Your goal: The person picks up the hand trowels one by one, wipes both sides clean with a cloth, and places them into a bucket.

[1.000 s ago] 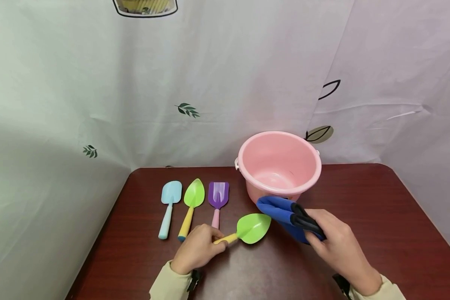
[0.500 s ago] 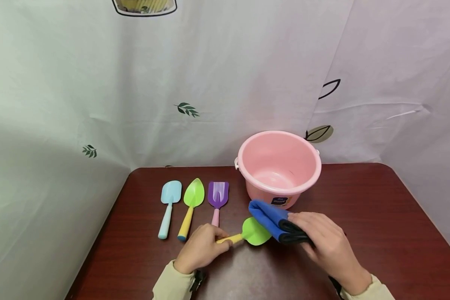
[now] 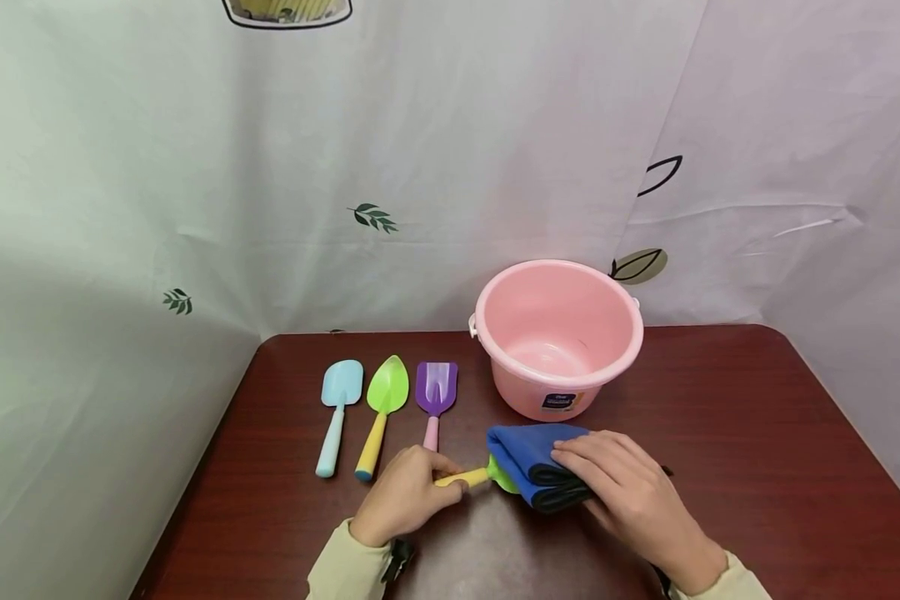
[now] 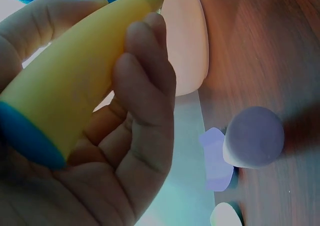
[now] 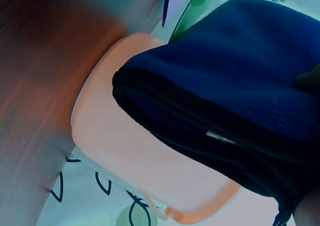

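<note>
My left hand pinches the yellow handle of a toy trowel with a green blade. In the left wrist view, fingers and thumb close round that handle, whose blue end cap faces the camera. My right hand grips a folded blue cloth with black edging. The cloth lies over the green blade and hides most of it, leaving a small green part beside the handle. In the right wrist view the cloth fills much of the picture, and the hand barely shows at the right edge.
A pink bucket stands upright behind the cloth. To the left lie a light blue trowel, a green trowel with a yellow handle, and a purple shovel with a pink handle. A patterned curtain hangs behind the table.
My right hand has brought the cloth left and down onto the green blade, covering most of it. The left hand keeps its hold on the handle, with the trowel shifted slightly right.
</note>
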`<state>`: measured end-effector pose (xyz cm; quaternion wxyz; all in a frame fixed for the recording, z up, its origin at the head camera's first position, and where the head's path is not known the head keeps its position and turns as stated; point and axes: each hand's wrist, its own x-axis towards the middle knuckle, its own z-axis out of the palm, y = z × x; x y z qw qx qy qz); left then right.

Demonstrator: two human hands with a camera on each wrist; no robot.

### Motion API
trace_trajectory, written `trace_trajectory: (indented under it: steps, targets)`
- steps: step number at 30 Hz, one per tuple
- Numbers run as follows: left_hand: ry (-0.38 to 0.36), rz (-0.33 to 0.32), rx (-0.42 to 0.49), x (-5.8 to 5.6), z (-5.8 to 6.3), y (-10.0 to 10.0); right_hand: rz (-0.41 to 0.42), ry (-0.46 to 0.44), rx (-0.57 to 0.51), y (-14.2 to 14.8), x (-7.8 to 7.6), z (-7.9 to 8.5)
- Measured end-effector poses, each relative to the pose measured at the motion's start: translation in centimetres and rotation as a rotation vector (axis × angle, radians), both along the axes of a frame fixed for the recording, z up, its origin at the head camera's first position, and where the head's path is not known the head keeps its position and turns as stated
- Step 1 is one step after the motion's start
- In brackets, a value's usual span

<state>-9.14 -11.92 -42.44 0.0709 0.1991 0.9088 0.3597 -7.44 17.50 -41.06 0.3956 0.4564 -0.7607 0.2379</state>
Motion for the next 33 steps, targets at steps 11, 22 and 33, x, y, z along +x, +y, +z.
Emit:
trace_trajectory:
  steps: [11,22,33]
  targets:
    - [0.021,0.004,-0.014,-0.1,-0.1,0.1,-0.014,-0.208,0.177,0.2,0.4,-1.4]
    - [0.002,-0.007,-0.022,-0.2,0.0,0.0,-0.102,-0.354,0.414,-0.2,0.8,-1.5]
    - [-0.053,-0.018,0.016,-0.3,0.1,0.0,-0.088,-0.397,0.514,-1.1,0.9,-2.0]
